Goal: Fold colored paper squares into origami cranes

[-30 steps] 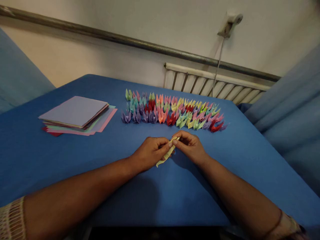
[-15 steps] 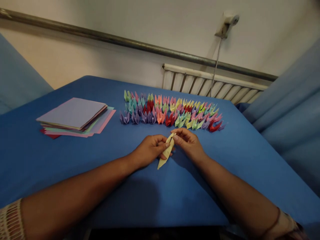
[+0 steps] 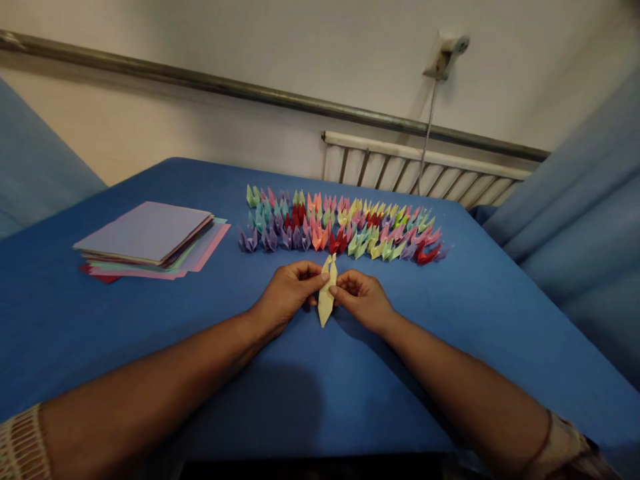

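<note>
A narrow folded piece of pale yellow paper stands almost upright between my two hands over the blue table. My left hand pinches its left side with thumb and fingers closed. From the right, my right hand pinches the same piece near its middle. Just behind them, several small folded paper cranes in many colours stand in rows.
A stack of coloured square paper sheets lies at the table's left. Behind the table are a pale wall, a metal rail, a white railing and a hanging cable. Blue fabric rises at the right.
The yellow piece has turned from lying slanted to nearly upright. Both hands have shifted slightly left and closer together, still pinching it.
</note>
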Demonstrator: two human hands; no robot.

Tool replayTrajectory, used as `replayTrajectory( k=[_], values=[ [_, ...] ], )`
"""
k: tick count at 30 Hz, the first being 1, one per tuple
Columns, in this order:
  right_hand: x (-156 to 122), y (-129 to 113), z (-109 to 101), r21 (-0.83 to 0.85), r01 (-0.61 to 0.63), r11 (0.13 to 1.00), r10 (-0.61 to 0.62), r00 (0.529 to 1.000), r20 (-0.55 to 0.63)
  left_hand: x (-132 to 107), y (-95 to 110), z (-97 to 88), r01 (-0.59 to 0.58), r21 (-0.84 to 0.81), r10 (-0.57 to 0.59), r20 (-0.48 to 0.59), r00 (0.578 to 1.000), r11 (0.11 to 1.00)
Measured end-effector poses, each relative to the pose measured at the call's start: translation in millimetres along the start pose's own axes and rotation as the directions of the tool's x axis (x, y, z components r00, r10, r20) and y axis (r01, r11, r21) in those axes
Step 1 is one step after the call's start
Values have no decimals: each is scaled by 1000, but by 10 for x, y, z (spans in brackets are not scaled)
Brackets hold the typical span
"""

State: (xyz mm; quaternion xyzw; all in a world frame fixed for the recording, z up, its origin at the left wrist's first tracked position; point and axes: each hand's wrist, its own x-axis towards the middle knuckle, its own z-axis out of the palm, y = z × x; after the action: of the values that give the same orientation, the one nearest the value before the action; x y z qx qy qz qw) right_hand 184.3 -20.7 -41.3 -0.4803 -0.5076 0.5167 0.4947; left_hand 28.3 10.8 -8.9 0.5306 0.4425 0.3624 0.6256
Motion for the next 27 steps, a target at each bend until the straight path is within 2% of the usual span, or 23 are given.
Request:
replayTrajectory(
  k=[3,6,11,16,19,24,27],
  values=[
    [4,-29,-16,1,10,1000,-10,1000,17,1,-4,-7,35,-38,-34,49,998,999],
    [20,-48,-33,42,34,999,-33,999,-31,1,-11,-14,74,-47,-70,85,994,996],
    [33,-21,-25,86,59,995,-53,996,-75,18,-8,-35,49,36,-51,61,997,998],
    [30,3,-4,125,79,989,-66,992,-105,20,-5,-10,38,40,-39,32,999,998],
    [23,-20,-7,160,107,981,-91,990,-105,19,-18,13,-25,22,24,14,1000,999],
    [11,-44,-59,12,198,980,-197,979,-56,38,-19,-3,-198,84,192,76,979,977],
    [21,-32,-85,-9,199,980,-199,979,-41,55,-11,-25,-212,140,198,109,974,967]
  ],
)
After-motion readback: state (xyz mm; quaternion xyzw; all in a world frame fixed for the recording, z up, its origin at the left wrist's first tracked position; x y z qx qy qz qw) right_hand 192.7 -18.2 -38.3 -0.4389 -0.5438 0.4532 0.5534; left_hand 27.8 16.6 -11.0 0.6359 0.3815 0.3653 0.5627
